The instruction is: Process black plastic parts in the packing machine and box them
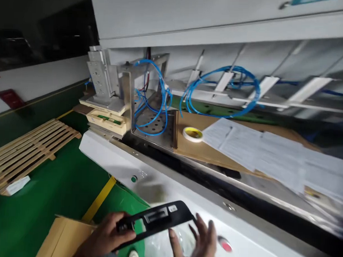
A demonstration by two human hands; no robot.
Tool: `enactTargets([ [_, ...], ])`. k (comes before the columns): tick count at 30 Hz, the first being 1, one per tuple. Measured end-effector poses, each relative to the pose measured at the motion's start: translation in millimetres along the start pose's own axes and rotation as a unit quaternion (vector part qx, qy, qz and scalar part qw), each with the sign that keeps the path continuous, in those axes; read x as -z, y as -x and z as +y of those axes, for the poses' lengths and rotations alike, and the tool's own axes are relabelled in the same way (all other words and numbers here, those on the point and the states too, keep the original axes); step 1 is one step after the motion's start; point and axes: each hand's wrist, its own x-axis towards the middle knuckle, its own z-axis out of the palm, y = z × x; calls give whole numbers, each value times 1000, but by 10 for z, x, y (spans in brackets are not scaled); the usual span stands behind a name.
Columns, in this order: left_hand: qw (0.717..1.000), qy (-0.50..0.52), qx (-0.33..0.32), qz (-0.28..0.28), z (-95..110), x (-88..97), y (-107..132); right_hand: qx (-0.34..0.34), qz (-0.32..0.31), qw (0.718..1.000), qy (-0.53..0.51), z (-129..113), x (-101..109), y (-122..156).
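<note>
A long black plastic panel (pixel 157 220) with a rectangular cut-out and a small white label is held low in the view, in front of a white machine. My left hand (pixel 107 237) grips its left end, fingers wrapped over the edge. My right hand (pixel 200 240) is below the panel's right end, palm up and fingers spread, holding nothing. A clear plastic bag (pixel 161 248) lies just under both hands.
The white machine front (pixel 169 181) carries a green button (pixel 134 178) and a red button (pixel 225 244). On its bed are a metal fixture (pixel 111 92) with blue tubing (pixel 218 89), a tape roll (pixel 192 134), papers (pixel 272 150) on cardboard. A wooden pallet (pixel 30 148) and cardboard box (pixel 63 237) sit on the green floor.
</note>
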Motion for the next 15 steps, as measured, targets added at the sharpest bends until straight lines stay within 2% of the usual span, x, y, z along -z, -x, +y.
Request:
enactTargets([
  [1, 1000, -20, -12, 20, 59, 237, -40, 119, -27, 990, 78, -96, -97, -145],
  [2, 999, -36, -26, 27, 108, 460, -79, 232, -79, 959, 141, -191, -209, -286],
  [4, 997, -53, -54, 11, 170, 848, -165, 405, -221, 861, 215, -367, -492, -545],
  [6, 997, -45, -65, -17, 190, 1163, -287, 482, -331, 775, 239, -503, -847, -767],
  [7, 997, -33, -66, -23, 187, 1303, -368, 496, -360, 751, 247, -552, -1043, -868],
  [9, 998, 15, -64, 14, 162, 1573, -573, 503, -385, 728, 263, -620, -1453, -1068],
  [11, 984, 84, -69, 140, 110, 1852, -818, 491, -382, 728, 287, -676, -1870, -1280],
  [13, 936, 159, -65, 307, 27, 2131, -1063, 463, -354, 747, 320, -750, -2290, -1503],
  [14, 908, 189, -60, 369, -25, 2254, -1172, 444, -333, 760, 338, -795, -2501, -1616],
  [15, 889, 213, -54, 402, -81, 2353, -1268, 424, -311, 773, 354, -844, -2710, -1729],
])
